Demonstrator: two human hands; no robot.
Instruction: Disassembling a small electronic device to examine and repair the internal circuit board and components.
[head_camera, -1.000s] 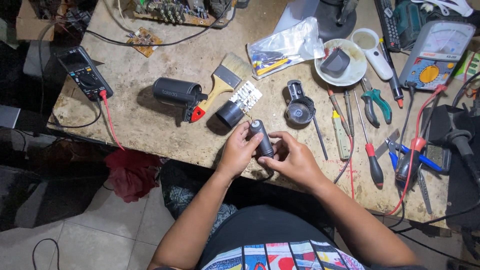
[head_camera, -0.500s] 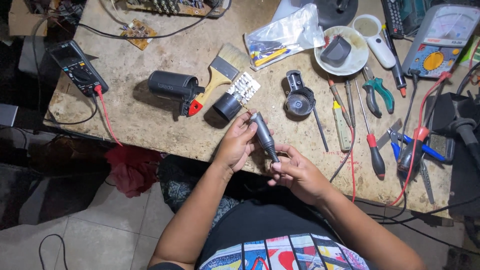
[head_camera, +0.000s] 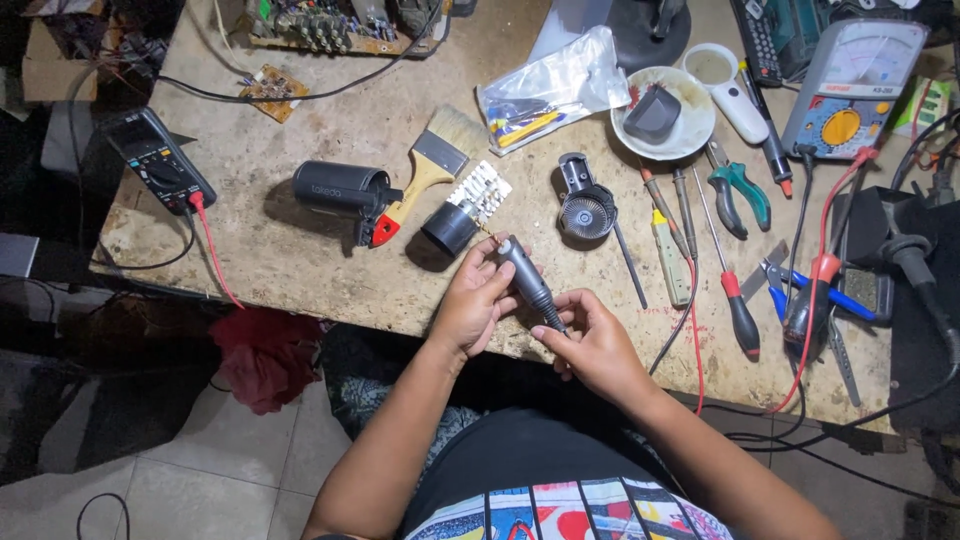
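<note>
A slim grey cylindrical part sits between both hands just above the near edge of the desk, tilted so its upper end points toward the far left. The left hand wraps its fingers around the upper half of the part, pinching it between thumb and fingertips. The right hand pinches the lower end, its fingers pressed together on the tip. Just beyond the part's upper end stands a short black cylinder joined to a small white circuit board. To the left of these lie a paintbrush with a red-tipped handle and a black tube housing. A small fan assembly lies to the right, with screwdrivers and pliers further toward the right edge. A digital multimeter rests near the left edge.
</note>
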